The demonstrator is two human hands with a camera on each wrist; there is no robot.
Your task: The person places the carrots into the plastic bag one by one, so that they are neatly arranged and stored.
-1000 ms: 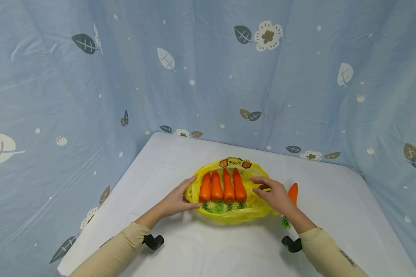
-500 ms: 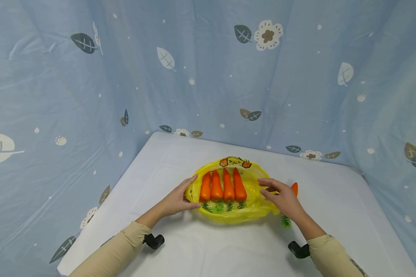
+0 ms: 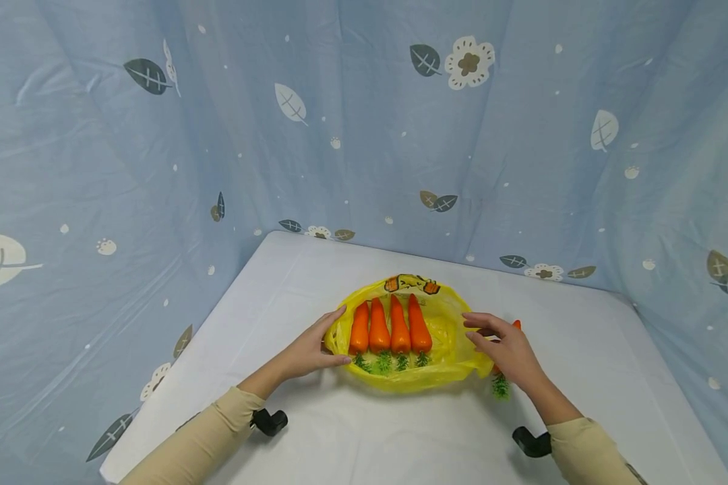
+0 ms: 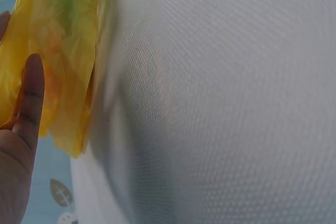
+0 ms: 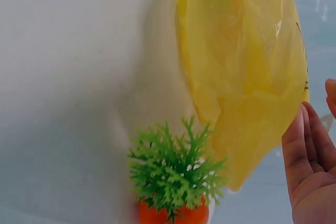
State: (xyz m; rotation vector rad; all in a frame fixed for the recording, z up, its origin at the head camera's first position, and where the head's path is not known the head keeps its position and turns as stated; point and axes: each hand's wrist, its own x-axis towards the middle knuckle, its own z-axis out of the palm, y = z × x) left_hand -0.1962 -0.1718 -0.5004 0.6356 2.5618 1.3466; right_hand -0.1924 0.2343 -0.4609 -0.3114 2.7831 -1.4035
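A yellow plastic bag (image 3: 394,384) lies with its mouth spread wide on the white table. Several orange carrots (image 3: 379,330) with green tops lie side by side in its left half. My left hand (image 3: 309,349) is spread around the bag's left end, with a straight thumb against the plastic in the left wrist view. At the bag's right rim is my right hand (image 3: 509,347), fingers loosely bent and holding no carrot. One more carrot (image 5: 173,216) lies outside the bag on the right; in the head view my right hand hides much of it.
White cloth covers the table (image 3: 364,444). A blue curtain (image 3: 364,135) with leaf and flower prints stands behind and at both sides. Black bent pieces (image 3: 271,422) stick out at my wrists.
My right hand has moved right, from over the inside of the bag to its right rim, and now covers more of the loose carrot. My left hand stays in place.
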